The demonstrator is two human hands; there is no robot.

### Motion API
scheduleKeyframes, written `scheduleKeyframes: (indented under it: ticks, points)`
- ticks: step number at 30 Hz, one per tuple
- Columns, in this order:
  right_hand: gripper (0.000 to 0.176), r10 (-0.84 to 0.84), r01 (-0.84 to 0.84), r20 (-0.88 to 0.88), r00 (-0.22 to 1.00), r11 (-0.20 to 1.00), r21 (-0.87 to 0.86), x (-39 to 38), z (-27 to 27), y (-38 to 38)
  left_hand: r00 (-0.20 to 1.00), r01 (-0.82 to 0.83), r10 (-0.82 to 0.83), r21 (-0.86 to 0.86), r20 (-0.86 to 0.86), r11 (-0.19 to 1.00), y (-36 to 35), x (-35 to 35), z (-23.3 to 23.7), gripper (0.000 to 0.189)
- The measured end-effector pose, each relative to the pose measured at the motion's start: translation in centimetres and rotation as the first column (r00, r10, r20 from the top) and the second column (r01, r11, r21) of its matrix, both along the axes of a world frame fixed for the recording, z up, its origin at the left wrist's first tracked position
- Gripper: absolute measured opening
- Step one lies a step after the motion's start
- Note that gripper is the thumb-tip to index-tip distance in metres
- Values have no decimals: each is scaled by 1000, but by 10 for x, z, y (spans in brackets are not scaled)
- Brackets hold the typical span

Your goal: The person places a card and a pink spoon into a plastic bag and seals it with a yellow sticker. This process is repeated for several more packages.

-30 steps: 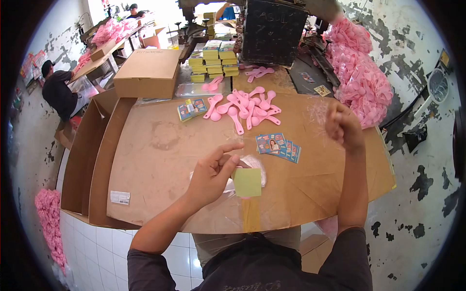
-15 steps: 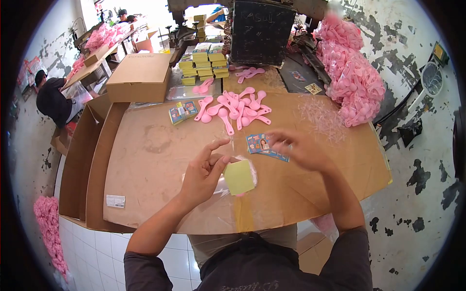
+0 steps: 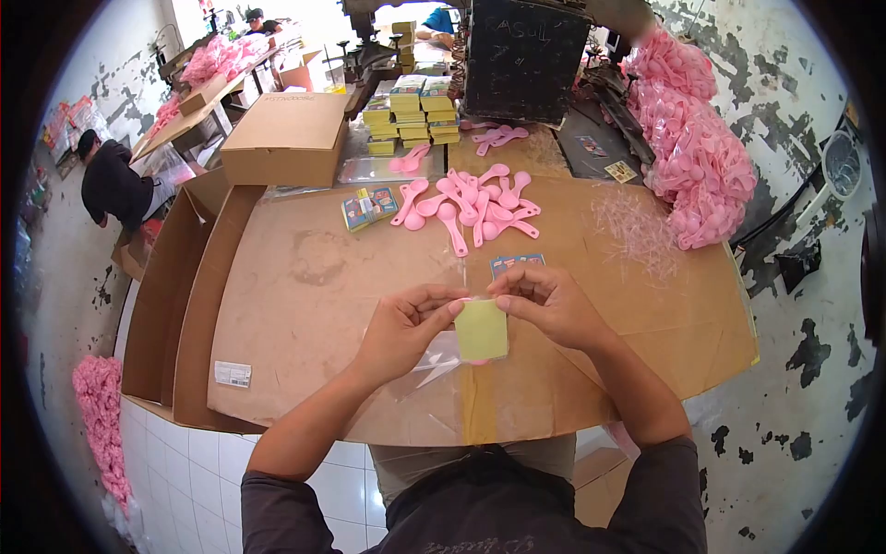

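Note:
A pale yellow-green card (image 3: 482,332) hangs between my two hands above the cardboard tabletop, with clear film at its upper edge and a bit of pink under its lower edge. My left hand (image 3: 406,325) pinches its top left corner between thumb and fingers. At the top right corner, my right hand (image 3: 552,307) closes its thumb and fingertips on the same edge. Clear plastic bags (image 3: 429,365) lie flat beneath my left hand. Just beyond my right hand are blue printed cards (image 3: 513,264), partly covered by it. Pink spoons (image 3: 480,205) lie piled farther back.
A banded card stack (image 3: 369,209) lies left of the spoons. Behind stand yellow-edged card stacks (image 3: 411,109), a closed carton (image 3: 284,134) and a black machine block (image 3: 524,60). Bagged pink spoons (image 3: 697,157) and plastic scraps (image 3: 637,231) are at right. A person (image 3: 120,180) sits far left.
My right hand has come down and left from the blue cards to the green card's top right corner. My left hand now pinches its top left corner. The view has shifted slightly.

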State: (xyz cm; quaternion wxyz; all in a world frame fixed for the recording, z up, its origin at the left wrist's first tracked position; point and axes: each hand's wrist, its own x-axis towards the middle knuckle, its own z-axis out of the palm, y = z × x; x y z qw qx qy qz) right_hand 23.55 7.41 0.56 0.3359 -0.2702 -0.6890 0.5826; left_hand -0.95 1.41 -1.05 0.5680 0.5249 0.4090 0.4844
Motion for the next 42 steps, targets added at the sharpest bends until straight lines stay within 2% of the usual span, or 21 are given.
scheduleKeyframes:
  ticks: [7,13,20,22,23,26,29,31,32,40,42]
  points:
    - [16,-75,75,-36,997,997,-4,-1,-4,0,998,-56,55,53,18,997,-2,5,-2,27]
    - [15,-47,39,-101,994,997,-73,3,-8,4,998,-69,68,90,7,994,-5,4,-6,25]
    - [17,35,-31,-55,998,997,68,10,1,8,994,-30,52,202,-101,979,-5,-3,-4,23]
    - [18,40,-36,-23,999,989,142,12,3,9,997,-28,39,183,-60,983,-4,-3,-5,23]
    - [17,51,-48,-20,999,993,108,14,2,11,999,-27,34,172,-39,985,-4,-3,-6,23]
    - [15,52,-53,8,999,997,55,16,-1,14,982,37,-37,3,183,999,-3,-5,-2,23]
    - [16,9,-15,58,998,994,106,15,-3,10,989,36,-27,-59,147,998,-2,-2,-2,24]
    - [16,11,-20,63,998,990,141,15,-10,13,998,34,-33,-20,53,999,1,0,-6,25]
    - [17,20,-28,60,998,991,128,15,-10,13,999,33,-33,0,6,999,2,0,-7,26]
    - [31,53,-57,-40,998,994,-98,15,-13,13,999,36,-35,-27,16,999,3,2,-11,28]
    - [32,42,-43,-12,999,998,-53,13,-8,8,1000,20,-20,-5,20,1000,3,2,-9,27]
